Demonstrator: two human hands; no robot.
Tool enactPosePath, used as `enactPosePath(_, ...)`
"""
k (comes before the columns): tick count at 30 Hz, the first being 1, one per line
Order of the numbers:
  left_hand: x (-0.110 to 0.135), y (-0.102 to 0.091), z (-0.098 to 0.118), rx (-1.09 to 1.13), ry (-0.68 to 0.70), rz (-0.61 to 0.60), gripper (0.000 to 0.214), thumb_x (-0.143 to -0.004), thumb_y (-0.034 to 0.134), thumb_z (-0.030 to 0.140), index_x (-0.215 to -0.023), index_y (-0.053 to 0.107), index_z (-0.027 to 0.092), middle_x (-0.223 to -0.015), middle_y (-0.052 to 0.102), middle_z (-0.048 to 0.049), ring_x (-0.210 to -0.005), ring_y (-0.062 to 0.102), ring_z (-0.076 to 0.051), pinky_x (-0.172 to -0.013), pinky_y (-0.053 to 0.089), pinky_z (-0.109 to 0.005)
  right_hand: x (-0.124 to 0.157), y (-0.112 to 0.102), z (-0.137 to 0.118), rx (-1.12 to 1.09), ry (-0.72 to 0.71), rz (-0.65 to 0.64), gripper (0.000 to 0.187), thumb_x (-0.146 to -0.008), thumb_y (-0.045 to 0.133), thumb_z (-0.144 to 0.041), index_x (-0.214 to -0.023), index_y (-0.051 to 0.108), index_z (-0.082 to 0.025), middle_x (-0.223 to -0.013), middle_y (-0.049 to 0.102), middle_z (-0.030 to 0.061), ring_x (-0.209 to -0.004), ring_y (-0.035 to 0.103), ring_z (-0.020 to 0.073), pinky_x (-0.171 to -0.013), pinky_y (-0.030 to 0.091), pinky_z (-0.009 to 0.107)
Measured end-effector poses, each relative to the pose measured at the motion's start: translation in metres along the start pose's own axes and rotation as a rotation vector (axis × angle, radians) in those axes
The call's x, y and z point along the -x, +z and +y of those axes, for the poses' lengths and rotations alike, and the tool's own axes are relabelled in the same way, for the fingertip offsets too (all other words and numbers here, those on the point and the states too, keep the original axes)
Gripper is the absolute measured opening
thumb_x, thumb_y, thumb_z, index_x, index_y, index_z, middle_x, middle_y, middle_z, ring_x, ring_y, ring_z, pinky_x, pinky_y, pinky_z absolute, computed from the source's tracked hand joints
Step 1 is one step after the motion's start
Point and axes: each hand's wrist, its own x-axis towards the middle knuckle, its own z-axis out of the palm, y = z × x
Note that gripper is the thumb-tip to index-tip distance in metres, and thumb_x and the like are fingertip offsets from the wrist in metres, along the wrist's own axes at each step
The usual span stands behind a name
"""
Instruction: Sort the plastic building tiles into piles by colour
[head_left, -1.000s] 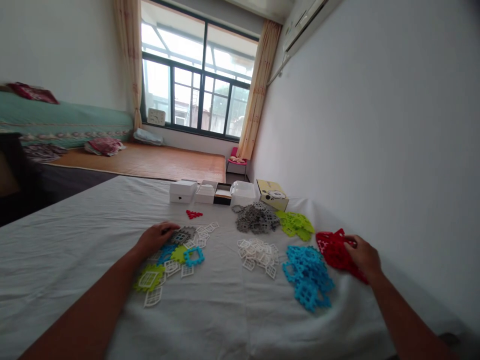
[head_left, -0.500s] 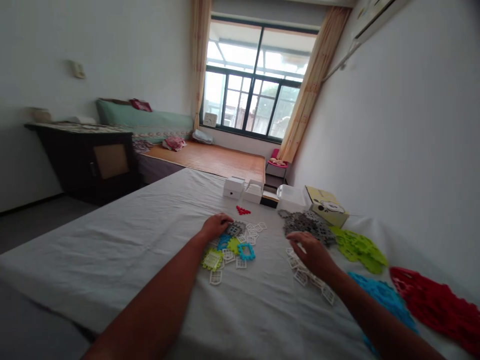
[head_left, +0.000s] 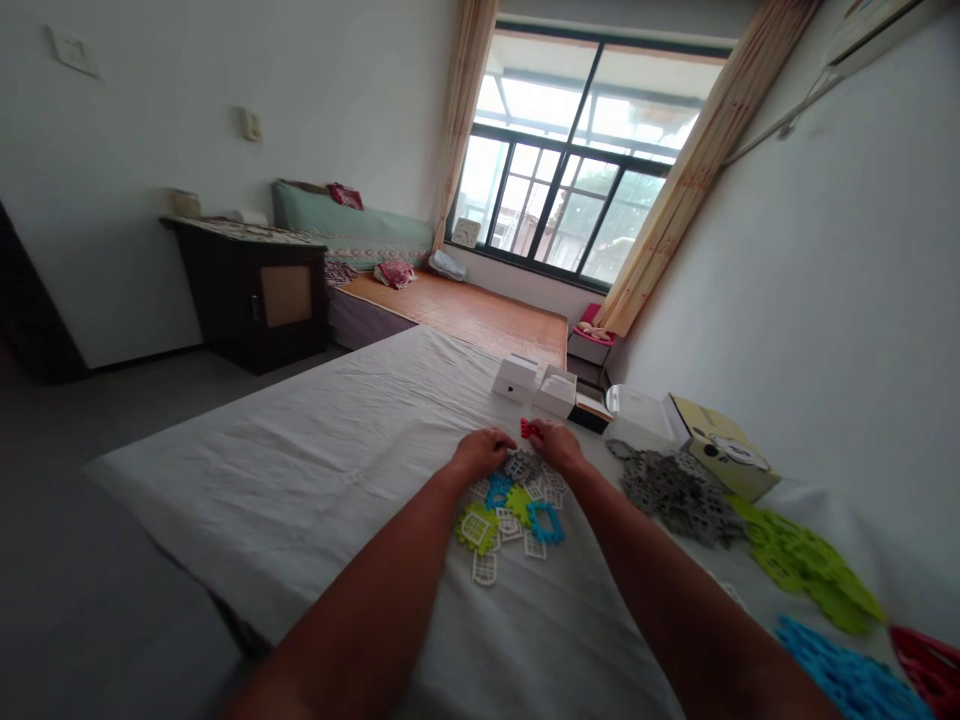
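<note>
On the white sheet (head_left: 337,480) lies a flat cluster of joined plastic lattice tiles (head_left: 511,502) in grey, blue, green and white. My left hand (head_left: 480,452) rests at the cluster's far left end, with its fingers curled over a grey tile. My right hand (head_left: 553,445) is at the far right end, and its fingertips are pinched on a small red piece (head_left: 528,428) that sits on the sheet. Both forearms reach in from the bottom of the view.
Loose tile piles lie to the right: grey (head_left: 671,490), green (head_left: 802,565), blue (head_left: 840,680) and red (head_left: 930,665). Beyond my hands stand white boxes (head_left: 517,377), a clear container (head_left: 637,405) and a yellow box (head_left: 720,450). A dark cabinet (head_left: 255,295) stands at the left.
My right hand left the red pile, crossed over the white tiles and reached the small red piece. The view swung left. My left hand stayed on the cluster.
</note>
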Motion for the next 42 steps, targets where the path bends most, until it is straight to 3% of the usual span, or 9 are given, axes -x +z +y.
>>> enactPosePath(5, -0.002, 0.0, 0.003, -0.019, -0.02, 0.008, 0.029, -0.075, 0.049, 0.017, -0.095, 0.068, 0.026, -0.095, 0.067, 0.0013, -0.088, 0.059, -0.014, -0.079, 0.043, -0.02, 0.038, -0.026, 0.015, -0.022, 0.011, 0.063, 0.03, -0.076, 0.052, -0.032, -0.104, 0.059, -0.024, -0.102, 0.063, 0.0046, -0.094, 0.054, 0.0175, -0.078, 0.039, 0.026)
enactPosePath(10, -0.005, -0.002, 0.004, -0.024, 0.025, 0.004, 0.026, -0.075, 0.048, 0.02, -0.093, 0.068, 0.023, -0.094, 0.066, 0.0002, -0.087, 0.058, -0.015, -0.078, 0.042, -0.021, 0.129, -0.063, 0.062, -0.132, -0.049, 0.226, 0.031, -0.077, 0.049, -0.031, -0.106, 0.058, -0.024, -0.102, 0.063, 0.0032, -0.089, 0.057, 0.0162, -0.081, 0.042, 0.029)
enactPosePath(14, -0.007, -0.002, 0.002, -0.012, 0.064, -0.01, 0.028, -0.076, 0.046, 0.027, -0.094, 0.067, 0.024, -0.097, 0.066, 0.0013, -0.087, 0.058, -0.015, -0.079, 0.042, -0.023, 0.21, -0.091, 0.145, -0.035, 0.117, 0.322, 0.033, -0.076, 0.048, -0.034, -0.106, 0.059, -0.023, -0.101, 0.064, 0.005, -0.093, 0.057, 0.0185, -0.084, 0.042, 0.032)
enactPosePath(20, -0.013, -0.002, -0.001, -0.011, 0.058, -0.027, 0.031, -0.074, 0.045, 0.032, -0.094, 0.067, 0.024, -0.097, 0.066, 0.0009, -0.087, 0.059, -0.017, -0.08, 0.043, -0.024, 0.329, -0.133, 0.308, 0.34, 0.659, 0.356, 0.035, -0.075, 0.045, -0.041, -0.1, 0.061, -0.023, -0.095, 0.064, 0.0115, -0.085, 0.06, 0.0247, -0.069, 0.044, 0.036)
enactPosePath(25, -0.01, -0.003, 0.003, -0.013, 0.03, -0.011, 0.03, -0.074, 0.045, 0.032, -0.093, 0.067, 0.024, -0.096, 0.067, 0.0005, -0.088, 0.059, -0.017, -0.079, 0.043, -0.025, 0.37, -0.136, 0.37, 0.404, 0.846, 0.323, 0.027, -0.074, 0.047, -0.045, -0.09, 0.064, -0.03, -0.095, 0.063, 0.0192, -0.078, 0.06, 0.0292, -0.056, 0.037, 0.041)
enactPosePath(29, -0.009, -0.002, 0.003, -0.015, 0.019, -0.009, 0.029, -0.074, 0.046, 0.03, -0.093, 0.067, 0.024, -0.096, 0.066, 0.0005, -0.088, 0.058, -0.016, -0.079, 0.044, -0.024, 0.318, -0.134, 0.318, 0.32, 0.58, 0.437, 0.028, -0.078, 0.045, -0.039, -0.096, 0.063, -0.027, -0.103, 0.062, 0.0173, -0.088, 0.057, 0.0282, -0.069, 0.04, 0.043)
enactPosePath(33, -0.009, 0.0, 0.0, 0.0, 0.013, -0.007, 0.029, -0.075, 0.046, 0.028, -0.094, 0.067, 0.024, -0.095, 0.066, 0.0011, -0.086, 0.058, -0.015, -0.079, 0.044, -0.023, 0.234, -0.123, 0.183, -0.009, 0.137, 0.337, 0.031, -0.081, 0.042, -0.036, -0.102, 0.06, -0.021, -0.102, 0.064, 0.0084, -0.095, 0.056, 0.022, -0.085, 0.041, 0.038)
enactPosePath(37, -0.007, -0.002, 0.002, 0.036, 0.016, -0.018, 0.029, -0.076, 0.046, 0.027, -0.094, 0.067, 0.023, -0.094, 0.066, 0.0008, -0.084, 0.059, -0.014, -0.077, 0.044, -0.022, 0.174, -0.084, 0.06, -0.201, -0.15, 0.144, 0.03, -0.084, 0.04, -0.022, -0.106, 0.059, -0.022, -0.104, 0.064, 0.0043, -0.097, 0.054, 0.0166, -0.087, 0.04, 0.03)
enactPosePath(42, -0.006, -0.004, 0.006, 0.025, 0.003, -0.009, 0.027, -0.076, 0.047, 0.025, -0.092, 0.068, 0.023, -0.092, 0.066, 0.0005, -0.083, 0.059, -0.014, -0.076, 0.044, -0.022, 0.146, -0.032, 0.014, -0.159, -0.212, 0.058, 0.041, -0.082, 0.038, -0.011, -0.12, 0.051, -0.024, -0.12, 0.057, 0.0031, -0.107, 0.047, 0.0176, -0.087, 0.039, 0.03)
